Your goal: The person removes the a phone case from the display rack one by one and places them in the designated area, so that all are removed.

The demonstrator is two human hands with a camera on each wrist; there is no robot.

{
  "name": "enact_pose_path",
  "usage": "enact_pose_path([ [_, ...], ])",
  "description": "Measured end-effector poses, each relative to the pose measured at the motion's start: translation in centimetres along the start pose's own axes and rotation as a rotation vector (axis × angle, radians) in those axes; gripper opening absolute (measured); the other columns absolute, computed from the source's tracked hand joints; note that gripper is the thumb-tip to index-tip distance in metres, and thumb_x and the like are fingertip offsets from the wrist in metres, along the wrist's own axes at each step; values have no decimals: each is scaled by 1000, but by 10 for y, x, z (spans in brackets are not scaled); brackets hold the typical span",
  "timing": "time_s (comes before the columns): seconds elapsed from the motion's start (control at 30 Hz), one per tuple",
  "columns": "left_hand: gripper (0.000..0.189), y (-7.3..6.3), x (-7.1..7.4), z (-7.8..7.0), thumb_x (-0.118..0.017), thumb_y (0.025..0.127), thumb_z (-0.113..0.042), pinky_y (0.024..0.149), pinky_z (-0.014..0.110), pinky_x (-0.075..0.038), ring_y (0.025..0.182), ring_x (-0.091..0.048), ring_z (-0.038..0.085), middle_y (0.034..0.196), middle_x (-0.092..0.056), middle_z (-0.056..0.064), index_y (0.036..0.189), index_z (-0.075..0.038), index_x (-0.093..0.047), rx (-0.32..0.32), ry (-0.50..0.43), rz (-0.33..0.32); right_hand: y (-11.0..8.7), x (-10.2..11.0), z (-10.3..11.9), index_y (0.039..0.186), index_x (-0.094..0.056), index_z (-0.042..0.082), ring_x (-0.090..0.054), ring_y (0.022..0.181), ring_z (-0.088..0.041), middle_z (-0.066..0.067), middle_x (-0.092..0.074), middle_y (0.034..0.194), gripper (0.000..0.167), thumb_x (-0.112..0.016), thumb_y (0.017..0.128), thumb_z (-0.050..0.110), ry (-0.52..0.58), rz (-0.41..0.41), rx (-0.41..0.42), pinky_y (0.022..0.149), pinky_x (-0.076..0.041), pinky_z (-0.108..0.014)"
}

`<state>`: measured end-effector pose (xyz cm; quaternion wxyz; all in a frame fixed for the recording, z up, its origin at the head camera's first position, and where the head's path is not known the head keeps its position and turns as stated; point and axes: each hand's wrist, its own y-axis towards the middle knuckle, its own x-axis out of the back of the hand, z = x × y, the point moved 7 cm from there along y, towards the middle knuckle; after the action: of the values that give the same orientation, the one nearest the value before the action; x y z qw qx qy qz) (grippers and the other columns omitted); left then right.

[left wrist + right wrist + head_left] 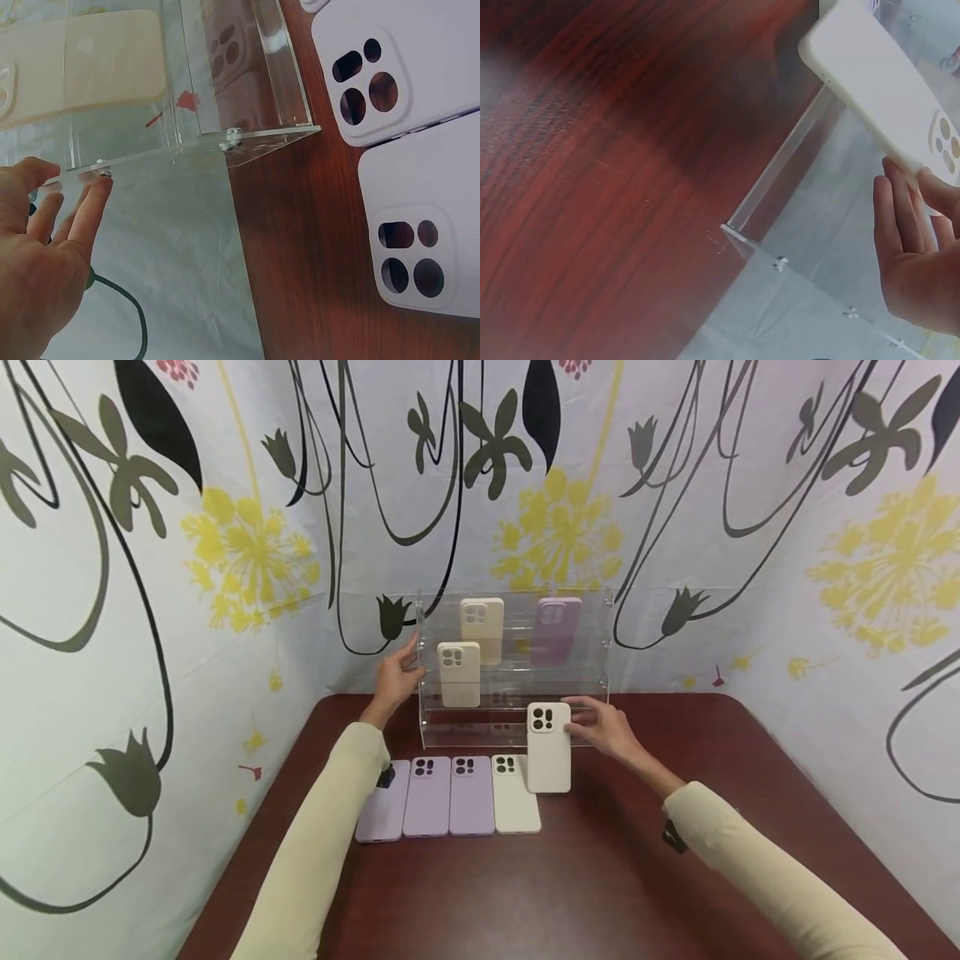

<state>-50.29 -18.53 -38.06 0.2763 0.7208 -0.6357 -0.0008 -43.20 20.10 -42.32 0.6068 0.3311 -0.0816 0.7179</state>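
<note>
My right hand (607,728) pinches a cream phone case (550,752) by its upper right edge. The case is held upright, camera cutouts at the top, in front of a clear acrylic display stand (513,739). From the right wrist view, thumb and fingers (906,217) meet on the case's edge near its camera end. My left hand (395,681) touches the left side panel of the stand, its fingertips (97,191) against the panel's outside beside a screw. On the stand's tiers are two cream cases (459,677) and a purple case (555,631).
Before the stand lies a row of flat cases: purple ones (427,797) on the left and a cream one (516,797) at the right end, partly behind the held case. The table (525,893) is dark red wood. A flower-patterned cloth (247,560) hangs behind and at both sides.
</note>
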Motion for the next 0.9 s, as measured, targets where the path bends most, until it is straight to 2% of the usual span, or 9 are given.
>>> enact_pose_path([
  [0.17, 70, -1, 0, 1, -65, 94, 6, 93, 47, -62, 124, -65, 40, 144, -57, 23, 156, -20, -47, 11, 10, 5, -5, -1, -9, 141, -60, -3, -76, 94, -40, -31, -72, 113, 52, -76, 92, -4, 18, 41, -28, 77, -65, -50],
  [0.4, 70, 0, 1, 2, -66, 94, 6, 89, 45, -63, 124, -65, 36, 141, -60, 23, 156, -21, -48, 5, 28, -6, -10, -5, -22, 140, -61, -2, -75, 93, -43, -28, -74, 113, 49, -76, 93, 0, -41, 50, -64, 78, -64, -55],
  [0.6, 70, 0, 0, 2, -65, 93, 6, 89, 43, -63, 127, -63, 35, 143, -59, 22, 156, -20, -48, 13, 26, 2, -22, -16, -33, 136, -65, -1, -77, 92, -35, -26, -73, 116, 44, -77, 93, 3, -59, 47, -77, 75, -66, -43],
  [0.7, 71, -1, 0, 2, -65, 93, 7, 90, 45, -62, 128, -63, 34, 143, -59, 22, 156, -22, -48, 24, 18, -2, -27, -21, -39, 133, -66, -1, -77, 92, -33, -26, -73, 118, 42, -77, 93, 4, -47, 42, -91, 74, -66, -39],
  [0.77, 72, 0, 0, 2, -66, 93, 7, 91, 45, -62, 127, -64, 34, 142, -60, 22, 156, -23, -48, 28, 19, -4, -31, -24, -43, 132, -67, -1, -78, 88, -32, -26, -73, 118, 41, -77, 94, 5, -49, 36, -98, 73, -66, -39],
  [0.9, 73, 1, -1, 2, -66, 93, 7, 84, 38, -63, 124, -65, 36, 141, -60, 22, 155, -25, -48, 34, 16, -5, -35, -28, -48, 131, -67, -1, -78, 79, -28, -24, -74, 116, 40, -78, 93, 6, -67, 22, -112, 69, -66, -38],
])
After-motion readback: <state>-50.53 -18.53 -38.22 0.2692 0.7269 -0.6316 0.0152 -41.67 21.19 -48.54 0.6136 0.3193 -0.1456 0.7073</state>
